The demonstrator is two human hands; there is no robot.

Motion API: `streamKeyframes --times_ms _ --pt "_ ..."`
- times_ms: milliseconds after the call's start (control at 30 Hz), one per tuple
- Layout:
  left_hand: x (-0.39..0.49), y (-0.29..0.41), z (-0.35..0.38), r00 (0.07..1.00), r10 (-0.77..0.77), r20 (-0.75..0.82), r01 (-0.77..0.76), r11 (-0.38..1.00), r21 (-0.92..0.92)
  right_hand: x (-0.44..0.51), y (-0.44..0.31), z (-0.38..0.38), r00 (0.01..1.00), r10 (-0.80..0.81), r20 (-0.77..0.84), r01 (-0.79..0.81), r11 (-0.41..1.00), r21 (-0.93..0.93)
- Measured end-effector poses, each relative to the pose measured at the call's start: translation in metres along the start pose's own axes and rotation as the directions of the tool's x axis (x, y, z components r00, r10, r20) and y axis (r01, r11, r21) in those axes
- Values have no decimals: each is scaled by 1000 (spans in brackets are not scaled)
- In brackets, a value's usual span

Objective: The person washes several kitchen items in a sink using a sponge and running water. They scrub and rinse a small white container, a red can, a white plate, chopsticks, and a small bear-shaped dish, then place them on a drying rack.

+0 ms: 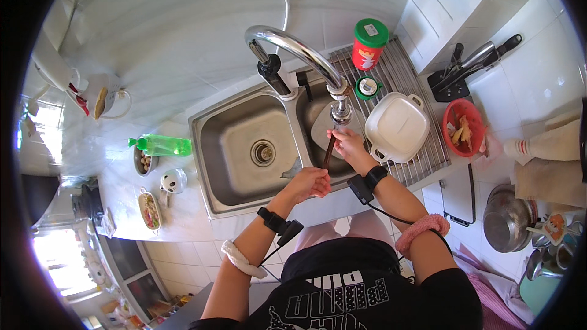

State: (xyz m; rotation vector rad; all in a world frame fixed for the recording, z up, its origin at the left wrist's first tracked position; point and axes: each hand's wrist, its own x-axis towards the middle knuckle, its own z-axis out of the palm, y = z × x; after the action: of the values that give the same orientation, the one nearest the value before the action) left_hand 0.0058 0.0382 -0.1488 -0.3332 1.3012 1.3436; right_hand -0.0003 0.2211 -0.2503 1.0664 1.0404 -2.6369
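Observation:
Over the right sink basin (306, 146), a dark brown utensil (329, 152), slim like chopsticks, slants below the chrome faucet head (341, 112). My right hand (351, 145) grips its upper part, right under the spout. At its lower end, by the basin's front rim, the fingers of my left hand (311, 183) curl around it. A pale round board or lid (323, 123) leans in that basin, partly hidden by the faucet. Near my left hand, a grey cloth-like piece (291, 168) lies at the left basin's edge.
Right of the sink, a metal rack (403, 62) bears a white two-handled dish (398, 127), a red canister (365, 55) and a green lid (368, 87). Beyond stand a red basket (464, 128) with scraps and a knife holder (447, 86). A green bottle (167, 145) lies left of the left basin (247, 123).

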Motion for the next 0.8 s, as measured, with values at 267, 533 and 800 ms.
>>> streamKeyframes --times_ms 267,533,800 --pt "-10 20 2 933 249 -261 95 528 844 -26 -2 10 997 -8 77 16 995 -103" --pt "-12 -5 -3 919 385 -88 -318 854 411 -23 6 20 990 17 139 0 993 -119" --pt "-47 -8 21 987 143 -75 -136 986 96 8 10 30 950 -209 -233 224 974 39"
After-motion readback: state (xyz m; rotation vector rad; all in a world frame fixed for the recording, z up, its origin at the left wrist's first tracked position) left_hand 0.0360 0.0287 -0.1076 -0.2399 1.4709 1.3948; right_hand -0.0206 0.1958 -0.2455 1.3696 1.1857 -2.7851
